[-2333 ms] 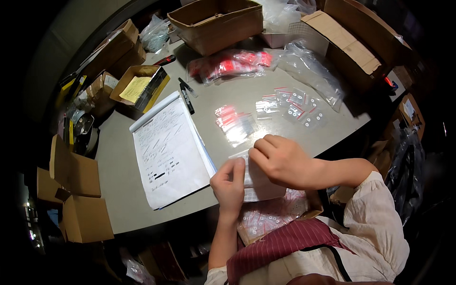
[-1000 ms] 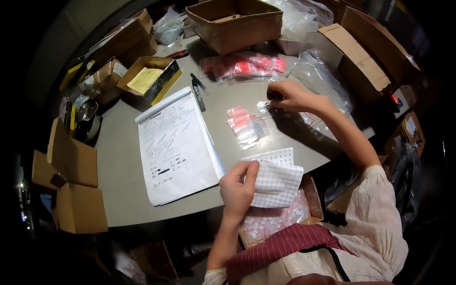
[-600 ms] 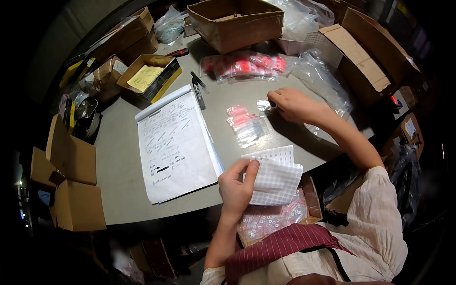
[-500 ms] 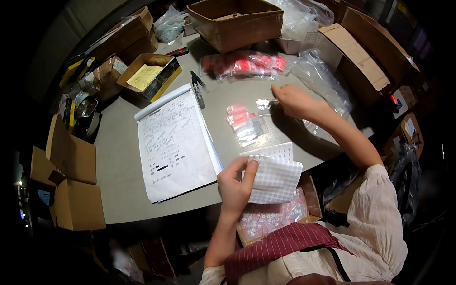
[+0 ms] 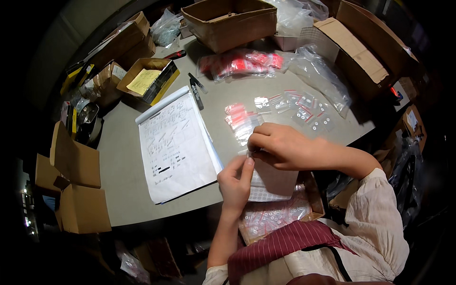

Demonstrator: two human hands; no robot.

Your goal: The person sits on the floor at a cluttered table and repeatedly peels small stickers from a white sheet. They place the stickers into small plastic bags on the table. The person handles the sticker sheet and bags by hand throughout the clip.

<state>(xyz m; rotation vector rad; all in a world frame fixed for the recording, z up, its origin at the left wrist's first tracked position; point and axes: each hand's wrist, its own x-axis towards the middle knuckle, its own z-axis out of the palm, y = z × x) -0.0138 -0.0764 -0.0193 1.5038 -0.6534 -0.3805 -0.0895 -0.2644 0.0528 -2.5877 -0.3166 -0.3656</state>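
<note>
My left hand [image 5: 236, 183] holds a white sheet of small round stickers [image 5: 275, 183] near the table's front edge, its thumb on the sheet's upper left corner. My right hand [image 5: 285, 147] is bent over the same corner with its fingers pinched together there. Its fingertips partly hide what they grip. Beyond the hands lies a fanned stack of clear zip bags [image 5: 236, 116] with red tops. To the right of that stack, several small zip bags [image 5: 304, 115] with white rings in them are spread on the table.
Left of my hands lies a handwritten notepad [image 5: 178, 147], with a black marker [image 5: 196, 97] beyond it. Below the sheet, an open box [image 5: 280, 213] holds many bagged rings. Cardboard boxes [image 5: 228, 31] and a bundle of red-topped bags [image 5: 242, 64] line the back.
My right hand has come back from the small ring bags to the sticker sheet beside my left thumb. The sheet now hangs differently, and the ring bags are uncovered.
</note>
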